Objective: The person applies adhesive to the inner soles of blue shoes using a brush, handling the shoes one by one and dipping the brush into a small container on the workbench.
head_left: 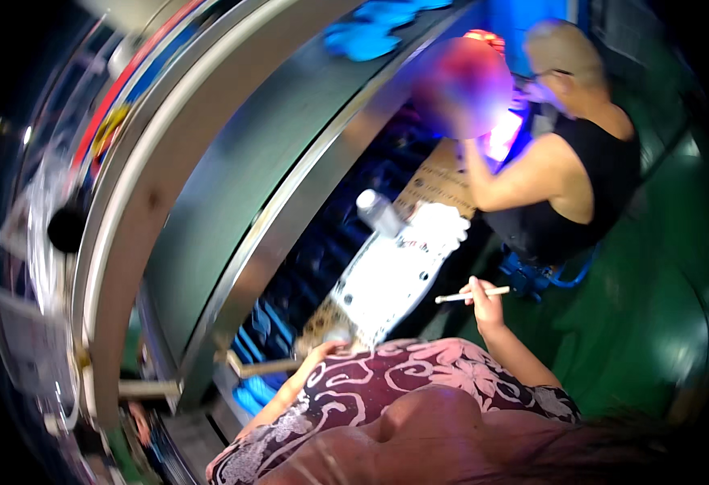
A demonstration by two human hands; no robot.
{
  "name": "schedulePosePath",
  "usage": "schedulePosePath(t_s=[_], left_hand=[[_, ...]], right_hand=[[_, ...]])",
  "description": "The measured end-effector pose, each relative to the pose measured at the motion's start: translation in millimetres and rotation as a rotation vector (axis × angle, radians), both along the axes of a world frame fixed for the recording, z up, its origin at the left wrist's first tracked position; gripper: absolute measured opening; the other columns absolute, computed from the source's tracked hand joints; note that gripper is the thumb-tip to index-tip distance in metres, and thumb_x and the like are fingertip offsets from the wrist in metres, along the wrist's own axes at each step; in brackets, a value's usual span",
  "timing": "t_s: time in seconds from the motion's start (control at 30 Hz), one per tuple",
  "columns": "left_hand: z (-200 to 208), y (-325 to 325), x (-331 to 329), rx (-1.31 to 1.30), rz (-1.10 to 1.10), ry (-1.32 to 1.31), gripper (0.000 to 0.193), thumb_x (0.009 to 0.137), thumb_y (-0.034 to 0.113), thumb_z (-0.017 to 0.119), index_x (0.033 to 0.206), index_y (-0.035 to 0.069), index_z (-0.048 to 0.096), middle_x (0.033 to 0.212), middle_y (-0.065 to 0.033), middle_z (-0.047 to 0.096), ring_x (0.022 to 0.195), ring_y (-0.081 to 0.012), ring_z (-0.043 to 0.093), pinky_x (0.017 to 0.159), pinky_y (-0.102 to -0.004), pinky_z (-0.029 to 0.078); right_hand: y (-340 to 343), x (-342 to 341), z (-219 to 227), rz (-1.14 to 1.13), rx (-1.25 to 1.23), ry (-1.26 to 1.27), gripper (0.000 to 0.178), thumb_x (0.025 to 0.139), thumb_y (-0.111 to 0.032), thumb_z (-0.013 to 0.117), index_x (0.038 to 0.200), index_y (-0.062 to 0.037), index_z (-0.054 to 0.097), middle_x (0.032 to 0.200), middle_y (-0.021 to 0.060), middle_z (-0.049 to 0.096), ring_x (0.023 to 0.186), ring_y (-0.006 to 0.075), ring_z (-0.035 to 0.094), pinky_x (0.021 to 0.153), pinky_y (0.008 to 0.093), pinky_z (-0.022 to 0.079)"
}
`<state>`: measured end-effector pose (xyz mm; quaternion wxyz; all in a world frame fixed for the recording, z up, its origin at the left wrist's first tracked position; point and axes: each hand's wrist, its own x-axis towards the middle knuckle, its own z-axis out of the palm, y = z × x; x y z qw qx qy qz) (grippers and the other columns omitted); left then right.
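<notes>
My right hand is raised to the right of a bright white sheet, its fingers closed round a thin white stick like a pen or brush. The stick is held nearly level, clear of the sheet. By the sheet's near left corner, my left hand has its fingers drawn together at a small pale thing, too blurred to name. A grey bottle with a white cap stands at the sheet's far left edge. Crumpled white cloth or gloves lie at its far end.
Printed cardboard lies under and beyond the sheet. A long green conveyor-like surface with a metal edge runs along the left, bearing blue pieces. A co-worker in a black top sits at the far right, by a bright purple light.
</notes>
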<state>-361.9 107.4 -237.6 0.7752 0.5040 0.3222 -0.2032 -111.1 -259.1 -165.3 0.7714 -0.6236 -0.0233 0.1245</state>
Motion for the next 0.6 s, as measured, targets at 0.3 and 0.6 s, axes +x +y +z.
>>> schedulePosePath(t_s=[0.3,0.6], left_hand=[[61,-53,-249,0.726,0.287,0.314,0.039,0.080,0.026,0.060,0.110,0.001,0.055,0.074,-0.0094,0.064,0.070,-0.0186,0.061,0.066,-0.0315,0.048],[-14,-10,-312,1.464,0.699,0.302,0.050,0.075,0.012,0.060,0.121,0.002,0.047,0.102,-0.0185,0.059,0.091,-0.0310,0.059,0.078,-0.0399,0.048]], right_hand=[[109,-84,32,0.455,-0.113,0.061,0.027,0.094,-0.024,0.047,0.082,-0.0013,0.054,0.078,0.0065,0.054,0.067,0.0107,0.047,0.063,0.0237,0.038],[200,-189,34,0.722,-0.120,0.010,0.027,0.091,-0.026,0.052,0.085,0.0001,0.057,0.075,0.0060,0.058,0.065,0.0106,0.047,0.063,0.0232,0.039]])
